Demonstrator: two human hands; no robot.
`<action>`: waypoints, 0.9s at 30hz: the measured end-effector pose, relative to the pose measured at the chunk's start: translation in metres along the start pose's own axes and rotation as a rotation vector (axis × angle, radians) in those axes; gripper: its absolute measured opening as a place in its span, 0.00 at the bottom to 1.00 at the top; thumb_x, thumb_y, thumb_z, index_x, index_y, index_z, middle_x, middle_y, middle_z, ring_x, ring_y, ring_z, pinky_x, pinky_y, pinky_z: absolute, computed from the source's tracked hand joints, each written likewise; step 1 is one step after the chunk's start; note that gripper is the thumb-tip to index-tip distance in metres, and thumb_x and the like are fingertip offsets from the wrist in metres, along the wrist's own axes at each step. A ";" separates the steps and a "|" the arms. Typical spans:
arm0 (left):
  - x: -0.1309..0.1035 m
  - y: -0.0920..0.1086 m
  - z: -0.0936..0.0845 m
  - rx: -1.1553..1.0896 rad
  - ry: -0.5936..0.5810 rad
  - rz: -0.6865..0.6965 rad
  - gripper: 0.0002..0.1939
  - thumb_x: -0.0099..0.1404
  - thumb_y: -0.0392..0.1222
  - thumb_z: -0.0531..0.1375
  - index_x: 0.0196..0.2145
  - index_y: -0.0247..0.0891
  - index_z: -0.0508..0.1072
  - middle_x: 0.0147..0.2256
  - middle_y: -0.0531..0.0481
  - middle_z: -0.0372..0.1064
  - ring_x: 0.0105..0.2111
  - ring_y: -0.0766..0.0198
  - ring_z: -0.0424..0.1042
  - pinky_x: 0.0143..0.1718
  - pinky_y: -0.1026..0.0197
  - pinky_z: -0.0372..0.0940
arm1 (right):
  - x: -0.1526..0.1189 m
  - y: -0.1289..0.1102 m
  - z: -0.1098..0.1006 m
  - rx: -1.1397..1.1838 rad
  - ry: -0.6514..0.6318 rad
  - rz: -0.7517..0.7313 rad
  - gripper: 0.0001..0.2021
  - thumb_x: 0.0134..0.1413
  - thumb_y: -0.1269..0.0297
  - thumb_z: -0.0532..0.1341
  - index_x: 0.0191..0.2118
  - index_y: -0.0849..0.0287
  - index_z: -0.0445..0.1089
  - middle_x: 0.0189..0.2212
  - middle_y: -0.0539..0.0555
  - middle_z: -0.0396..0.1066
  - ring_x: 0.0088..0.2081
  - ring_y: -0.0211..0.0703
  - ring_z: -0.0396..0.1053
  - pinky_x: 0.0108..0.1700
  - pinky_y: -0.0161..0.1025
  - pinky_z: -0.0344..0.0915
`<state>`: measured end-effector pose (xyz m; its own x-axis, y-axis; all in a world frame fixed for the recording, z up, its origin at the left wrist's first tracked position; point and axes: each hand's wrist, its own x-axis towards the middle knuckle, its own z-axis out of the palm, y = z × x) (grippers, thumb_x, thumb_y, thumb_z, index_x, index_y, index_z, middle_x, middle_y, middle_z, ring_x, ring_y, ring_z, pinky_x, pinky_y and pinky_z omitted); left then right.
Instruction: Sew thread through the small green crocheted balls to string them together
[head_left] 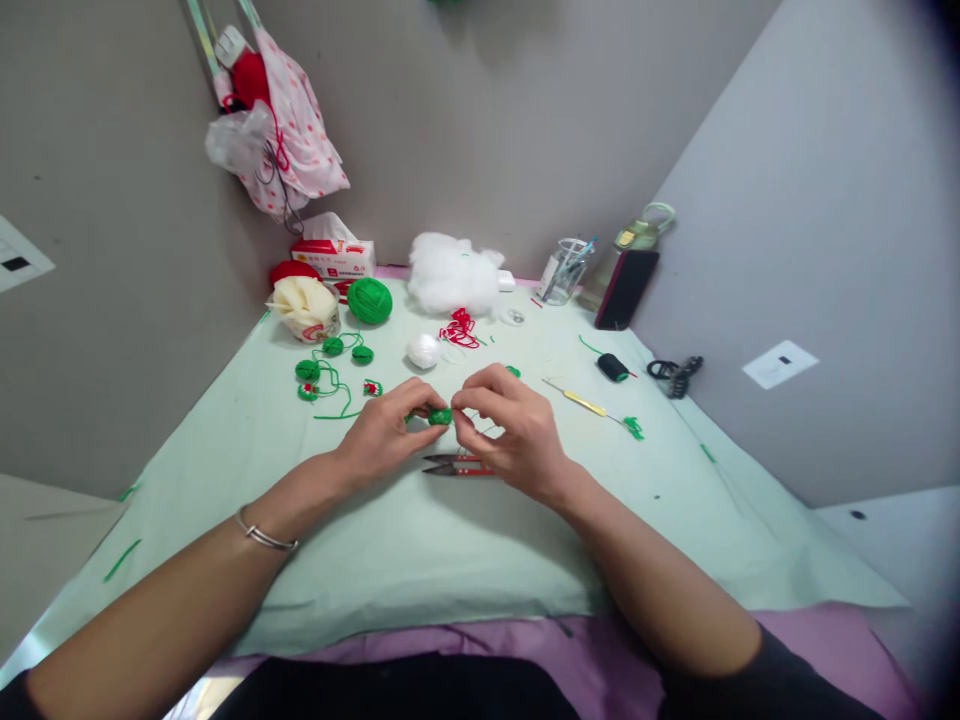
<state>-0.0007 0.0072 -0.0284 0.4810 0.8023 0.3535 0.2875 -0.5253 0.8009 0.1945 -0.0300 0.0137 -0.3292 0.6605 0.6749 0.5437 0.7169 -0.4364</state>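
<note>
My left hand [390, 422] is closed, pinching a small green crocheted piece [440, 416] between thumb and fingertips. Right beside that piece, my right hand [514, 425] has its thumb and fingers curled into a pinch. Whatever lies in that pinch is too small to make out. Under the right hand, red-handled thread snips [450, 466] lie on the cloth, their dark blades pointing left and their handles partly hidden. Thin dark strands show between the right hand's fingers. Small green crocheted balls [362, 355] joined with loose green yarn rest to the left.
Behind the hands are a white yarn ball [424, 351], red yarn scraps [459, 329], white stuffing [455, 275] and a green yarn ball [370, 301]. A yellow-handled crochet hook [585, 403] and a black thread spool [613, 367] lie right. A phone [628, 290] leans against a bottle [637, 232].
</note>
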 end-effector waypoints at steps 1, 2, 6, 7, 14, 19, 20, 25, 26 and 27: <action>0.000 -0.002 -0.001 0.034 0.015 0.017 0.04 0.64 0.36 0.62 0.38 0.39 0.73 0.36 0.51 0.68 0.37 0.61 0.69 0.39 0.59 0.64 | 0.001 -0.005 -0.004 0.126 0.030 0.057 0.05 0.62 0.69 0.60 0.35 0.58 0.72 0.36 0.56 0.74 0.32 0.38 0.70 0.32 0.36 0.65; 0.001 -0.004 -0.001 0.054 0.031 0.026 0.03 0.64 0.37 0.62 0.37 0.39 0.72 0.35 0.51 0.67 0.36 0.62 0.68 0.37 0.59 0.64 | 0.003 -0.008 -0.008 0.284 0.020 0.144 0.04 0.63 0.67 0.60 0.36 0.57 0.71 0.37 0.55 0.74 0.30 0.37 0.69 0.30 0.35 0.65; 0.002 -0.008 -0.005 0.087 0.112 0.034 0.08 0.64 0.39 0.64 0.41 0.40 0.70 0.37 0.51 0.65 0.37 0.62 0.69 0.37 0.60 0.65 | 0.009 -0.006 -0.031 0.863 -0.171 0.513 0.06 0.67 0.60 0.57 0.38 0.55 0.64 0.23 0.47 0.73 0.17 0.34 0.65 0.20 0.33 0.59; 0.003 -0.009 -0.007 0.107 0.142 0.038 0.11 0.64 0.38 0.64 0.44 0.40 0.70 0.38 0.51 0.65 0.38 0.62 0.69 0.38 0.60 0.66 | 0.011 -0.003 -0.038 0.920 -0.151 0.556 0.07 0.67 0.59 0.58 0.37 0.55 0.64 0.18 0.44 0.68 0.15 0.33 0.61 0.18 0.32 0.56; 0.009 -0.022 -0.032 0.334 0.378 -0.037 0.20 0.64 0.37 0.62 0.54 0.43 0.74 0.37 0.52 0.60 0.35 0.63 0.68 0.40 0.58 0.65 | 0.015 0.031 -0.116 0.897 0.612 0.420 0.05 0.59 0.65 0.65 0.32 0.56 0.72 0.14 0.39 0.41 0.16 0.30 0.37 0.18 0.35 0.42; 0.016 -0.031 -0.042 0.084 0.484 -0.167 0.09 0.59 0.44 0.66 0.38 0.40 0.81 0.34 0.53 0.57 0.30 0.65 0.67 0.35 0.59 0.68 | 0.001 0.056 -0.155 0.824 0.994 0.397 0.21 0.71 0.73 0.49 0.26 0.58 0.69 0.16 0.43 0.40 0.17 0.31 0.39 0.20 0.35 0.44; 0.017 -0.031 -0.041 -0.002 0.462 -0.187 0.11 0.58 0.46 0.67 0.38 0.40 0.81 0.35 0.52 0.59 0.30 0.66 0.68 0.34 0.59 0.69 | 0.000 0.059 -0.155 0.807 1.020 0.404 0.20 0.69 0.74 0.49 0.25 0.58 0.68 0.16 0.43 0.40 0.17 0.32 0.40 0.20 0.35 0.44; 0.014 -0.019 -0.037 -0.271 0.269 -0.266 0.23 0.58 0.50 0.70 0.50 0.41 0.79 0.42 0.48 0.70 0.37 0.59 0.74 0.39 0.56 0.73 | 0.014 0.052 -0.126 0.807 0.903 0.435 0.05 0.49 0.74 0.63 0.29 0.58 0.70 0.18 0.44 0.50 0.20 0.34 0.52 0.20 0.32 0.48; 0.013 -0.016 -0.037 -0.314 0.219 -0.285 0.26 0.59 0.50 0.70 0.54 0.42 0.77 0.42 0.47 0.72 0.41 0.56 0.75 0.42 0.54 0.73 | 0.017 0.047 -0.115 0.816 0.849 0.453 0.05 0.46 0.74 0.64 0.31 0.58 0.70 0.18 0.44 0.53 0.21 0.34 0.54 0.20 0.31 0.48; 0.012 -0.014 -0.037 -0.366 0.172 -0.299 0.28 0.60 0.50 0.69 0.57 0.43 0.75 0.41 0.46 0.74 0.44 0.53 0.76 0.45 0.51 0.73 | 0.019 0.042 -0.104 0.819 0.771 0.478 0.06 0.45 0.73 0.65 0.32 0.59 0.70 0.18 0.44 0.56 0.21 0.33 0.56 0.20 0.31 0.48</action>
<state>-0.0296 0.0345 -0.0176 0.2692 0.9540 0.1323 0.0676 -0.1557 0.9855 0.2913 -0.0108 0.0703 0.4655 0.7904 0.3983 -0.2543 0.5505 -0.7952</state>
